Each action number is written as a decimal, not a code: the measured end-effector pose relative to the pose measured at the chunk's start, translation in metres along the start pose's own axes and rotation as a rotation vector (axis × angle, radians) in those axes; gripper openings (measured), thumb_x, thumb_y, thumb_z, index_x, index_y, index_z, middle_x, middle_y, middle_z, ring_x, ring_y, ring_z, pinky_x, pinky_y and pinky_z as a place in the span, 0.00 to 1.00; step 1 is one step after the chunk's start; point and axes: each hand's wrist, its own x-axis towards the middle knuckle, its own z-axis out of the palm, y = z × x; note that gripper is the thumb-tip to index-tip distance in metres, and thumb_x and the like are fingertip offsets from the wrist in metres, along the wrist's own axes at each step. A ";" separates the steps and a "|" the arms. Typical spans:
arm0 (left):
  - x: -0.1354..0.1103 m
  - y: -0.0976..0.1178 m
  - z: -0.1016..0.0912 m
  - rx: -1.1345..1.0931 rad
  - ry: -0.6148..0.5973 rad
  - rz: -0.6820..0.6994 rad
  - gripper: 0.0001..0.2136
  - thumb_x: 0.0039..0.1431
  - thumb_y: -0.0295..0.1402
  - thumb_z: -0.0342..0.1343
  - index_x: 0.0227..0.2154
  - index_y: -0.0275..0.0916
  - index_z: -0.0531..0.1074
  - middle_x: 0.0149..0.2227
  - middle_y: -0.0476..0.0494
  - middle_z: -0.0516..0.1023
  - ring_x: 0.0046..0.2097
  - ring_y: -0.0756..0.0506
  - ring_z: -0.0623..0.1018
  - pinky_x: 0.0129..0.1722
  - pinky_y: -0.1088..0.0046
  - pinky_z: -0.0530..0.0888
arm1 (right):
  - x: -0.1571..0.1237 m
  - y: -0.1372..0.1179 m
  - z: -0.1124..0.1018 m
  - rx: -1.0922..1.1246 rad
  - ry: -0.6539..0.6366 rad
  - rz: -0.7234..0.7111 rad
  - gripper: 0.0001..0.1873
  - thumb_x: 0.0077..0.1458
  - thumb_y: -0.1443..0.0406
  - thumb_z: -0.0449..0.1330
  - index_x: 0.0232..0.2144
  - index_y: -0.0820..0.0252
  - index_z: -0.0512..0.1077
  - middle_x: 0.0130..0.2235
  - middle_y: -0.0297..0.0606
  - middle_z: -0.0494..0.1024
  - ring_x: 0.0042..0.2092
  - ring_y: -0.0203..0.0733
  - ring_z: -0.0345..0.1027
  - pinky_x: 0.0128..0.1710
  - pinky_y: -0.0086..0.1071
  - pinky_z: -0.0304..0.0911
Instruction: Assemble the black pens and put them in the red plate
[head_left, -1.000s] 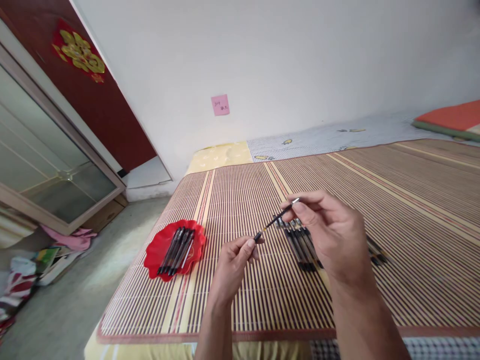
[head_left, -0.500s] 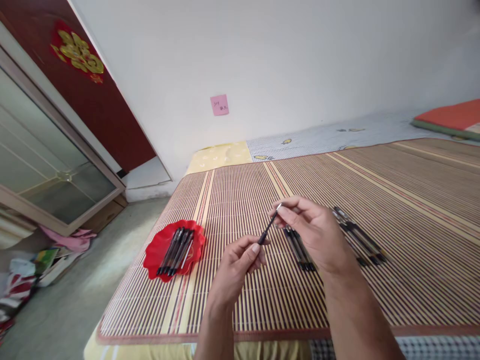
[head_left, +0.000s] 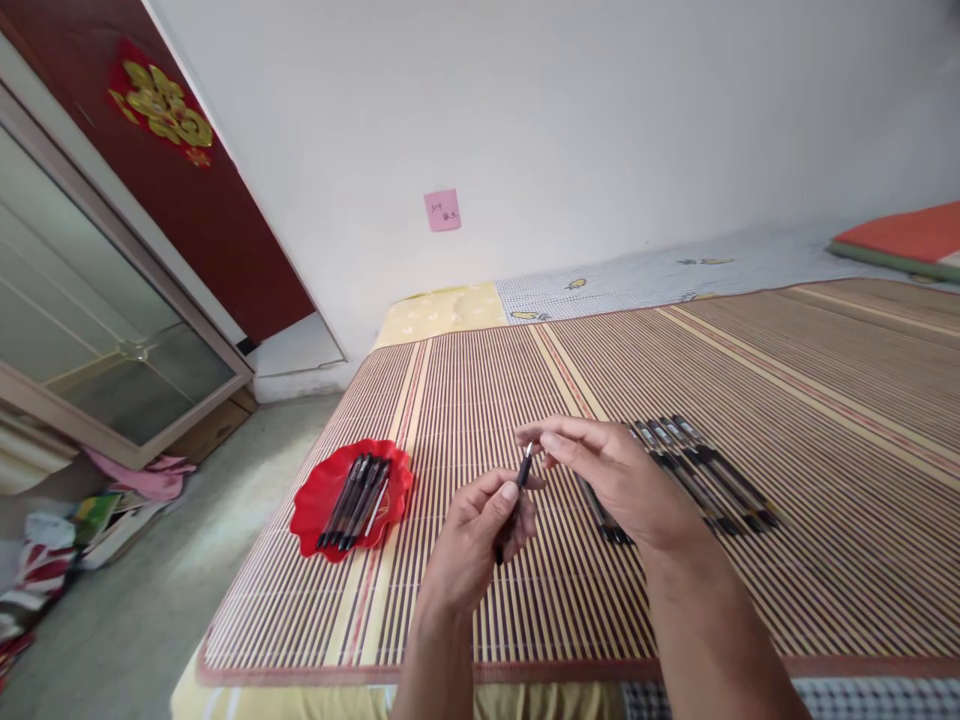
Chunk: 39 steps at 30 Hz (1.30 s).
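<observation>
Black pen (head_left: 523, 472), silver tip (head_left: 529, 450) up, is pinched in the grip of the left hand (head_left: 478, 520) above a striped mat (head_left: 300, 625); the right hand (head_left: 611, 475) hovers at the tip, its grip unclear.

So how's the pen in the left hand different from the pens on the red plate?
The held pen is tilted up in the left hand, while the plate pens lie side by side on the red plate. The held pen is partly covered by the hand; the plate pens show almost whole. Both kinds are slim and mostly dark.
</observation>
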 end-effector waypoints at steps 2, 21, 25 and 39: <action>0.000 -0.001 0.002 -0.026 -0.012 0.000 0.15 0.67 0.42 0.59 0.44 0.34 0.79 0.25 0.50 0.72 0.22 0.56 0.62 0.20 0.79 0.54 | -0.001 -0.002 0.001 0.031 -0.019 0.003 0.13 0.65 0.59 0.59 0.44 0.53 0.82 0.46 0.40 0.84 0.50 0.43 0.76 0.55 0.39 0.68; 0.000 0.000 0.009 -0.037 -0.027 -0.015 0.15 0.65 0.42 0.60 0.42 0.33 0.78 0.24 0.50 0.72 0.21 0.56 0.61 0.20 0.78 0.53 | 0.000 0.006 0.000 0.043 0.009 -0.003 0.17 0.66 0.52 0.57 0.42 0.55 0.80 0.42 0.40 0.81 0.47 0.43 0.74 0.51 0.38 0.67; 0.000 0.000 0.009 -0.026 -0.012 -0.011 0.15 0.66 0.42 0.60 0.43 0.34 0.78 0.25 0.50 0.72 0.21 0.56 0.61 0.20 0.79 0.53 | -0.001 0.001 -0.001 0.075 -0.077 0.022 0.11 0.62 0.58 0.61 0.40 0.56 0.79 0.36 0.36 0.80 0.37 0.39 0.73 0.41 0.36 0.69; 0.000 -0.002 0.010 -0.014 -0.003 -0.030 0.16 0.64 0.44 0.61 0.42 0.34 0.78 0.24 0.50 0.73 0.20 0.56 0.62 0.19 0.79 0.54 | 0.000 0.002 -0.001 0.069 -0.056 0.055 0.11 0.60 0.56 0.63 0.36 0.56 0.79 0.34 0.36 0.80 0.35 0.39 0.72 0.40 0.35 0.68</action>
